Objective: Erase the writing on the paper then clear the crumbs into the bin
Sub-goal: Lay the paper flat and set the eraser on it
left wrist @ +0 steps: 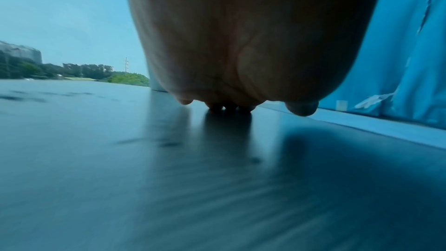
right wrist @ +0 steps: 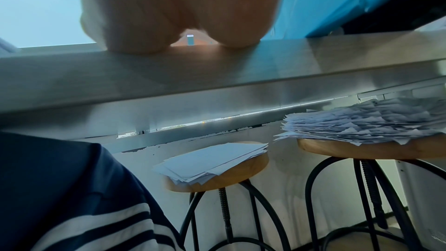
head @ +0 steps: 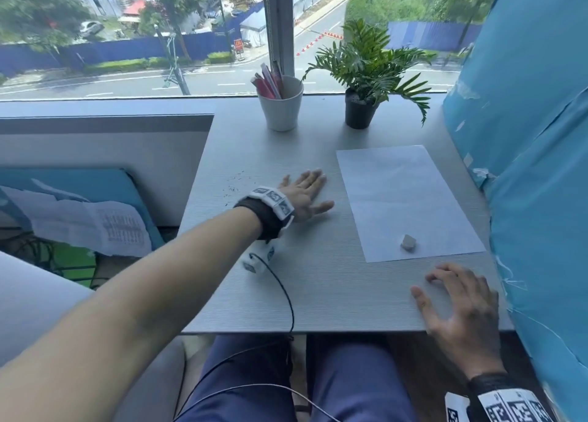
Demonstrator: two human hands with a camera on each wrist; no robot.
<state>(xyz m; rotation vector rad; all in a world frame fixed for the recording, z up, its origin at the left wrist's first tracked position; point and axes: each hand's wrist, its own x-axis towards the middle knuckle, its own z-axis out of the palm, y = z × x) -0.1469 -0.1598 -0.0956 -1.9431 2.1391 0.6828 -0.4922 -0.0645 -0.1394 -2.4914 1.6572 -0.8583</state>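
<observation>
A white sheet of paper point(head: 404, 198) lies on the grey table point(head: 318, 294), right of centre, with no writing that I can make out. A small grey-white eraser point(head: 408, 242) sits on the paper's near edge. Dark crumbs point(head: 234, 184) are scattered on the table's left part. My left hand point(head: 305, 192) lies flat with straight fingers on the table between the crumbs and the paper, holding nothing. In the left wrist view its fingertips point(left wrist: 229, 107) touch the tabletop. My right hand point(head: 458, 307) rests with spread fingers on the table's near right edge, empty. No bin is in view.
A white cup of pens point(head: 280, 103) and a potted plant point(head: 362, 74) stand at the back by the window. A blue covered panel point(head: 534, 154) borders the right side. Under the table, two stools point(right wrist: 217, 171) carry paper stacks. A cable point(head: 283, 294) crosses the table's near edge.
</observation>
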